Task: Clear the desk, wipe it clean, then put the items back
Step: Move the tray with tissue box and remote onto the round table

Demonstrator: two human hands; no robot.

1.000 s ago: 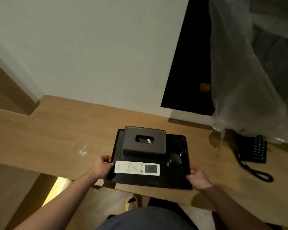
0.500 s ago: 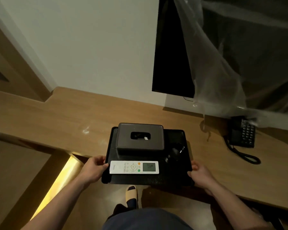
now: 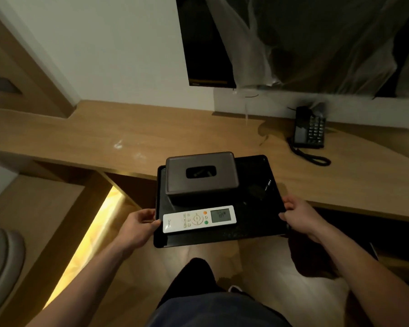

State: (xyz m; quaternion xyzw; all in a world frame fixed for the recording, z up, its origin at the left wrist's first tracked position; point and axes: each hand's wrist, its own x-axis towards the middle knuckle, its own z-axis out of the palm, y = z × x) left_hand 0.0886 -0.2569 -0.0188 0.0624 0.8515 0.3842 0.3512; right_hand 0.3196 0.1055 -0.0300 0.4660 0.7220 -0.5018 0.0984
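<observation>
I hold a black tray [image 3: 222,238] by both side edges, lifted off the wooden desk [image 3: 85,135] and mostly past its front edge. My left hand [image 3: 137,224] grips the tray's left rim. My right hand [image 3: 298,212] grips the right rim. On the tray stand a dark grey tissue box [image 3: 200,177], a white remote control [image 3: 198,218] lying along the near side, and a small dark object [image 3: 260,190] at the right that I cannot make out.
A black desk telephone [image 3: 308,129] with a coiled cord sits at the desk's back right. White smudges [image 3: 118,145] mark the desk's left part. A wall-mounted dark screen [image 3: 206,43] with plastic sheeting [image 3: 293,43] hangs above. A pale seat edge [image 3: 0,260] is at lower left.
The tray has come off the desk and moved toward me, now hanging mostly beyond the front edge. Both hands keep their grip on its sides.
</observation>
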